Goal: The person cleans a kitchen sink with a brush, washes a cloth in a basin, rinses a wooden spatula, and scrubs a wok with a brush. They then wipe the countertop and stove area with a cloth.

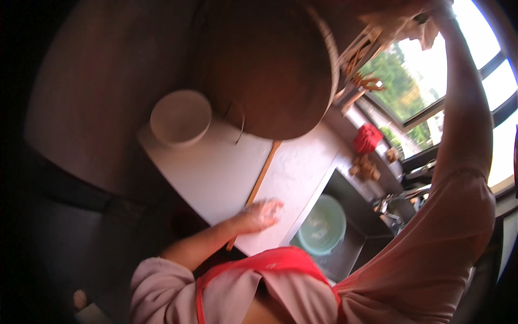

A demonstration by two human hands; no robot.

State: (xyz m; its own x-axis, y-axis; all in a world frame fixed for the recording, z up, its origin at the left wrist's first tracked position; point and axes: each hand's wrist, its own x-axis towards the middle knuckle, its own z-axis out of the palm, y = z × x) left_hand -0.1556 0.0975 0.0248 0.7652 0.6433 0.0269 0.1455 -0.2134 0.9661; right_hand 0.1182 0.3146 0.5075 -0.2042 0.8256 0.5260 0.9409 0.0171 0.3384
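My left hand (263, 214) is over the white countertop, fingers apart and slightly curled, with nothing in it. Its skin looks glossy, as if wet or under thin clear film. A long, flat wooden stick (261, 178) passes beneath that wrist and runs up to a large round brown tray or board (275, 89) with a pale rim. My right arm stretches up to the top right corner, where my right hand (431, 22) is blurred beside pale, indistinct things near the window. Whether it grips anything is unclear. A white bowl (181, 118) stands at the counter's left corner.
Right of the counter, a turquoise basin (322, 224) holding water sits in a dark sink (352, 231). A red bundle (367, 138) and brown knobbly pieces (365, 167) lie on the ledge below the window (404, 81). A wooden rack (358, 52) stands behind the round tray.
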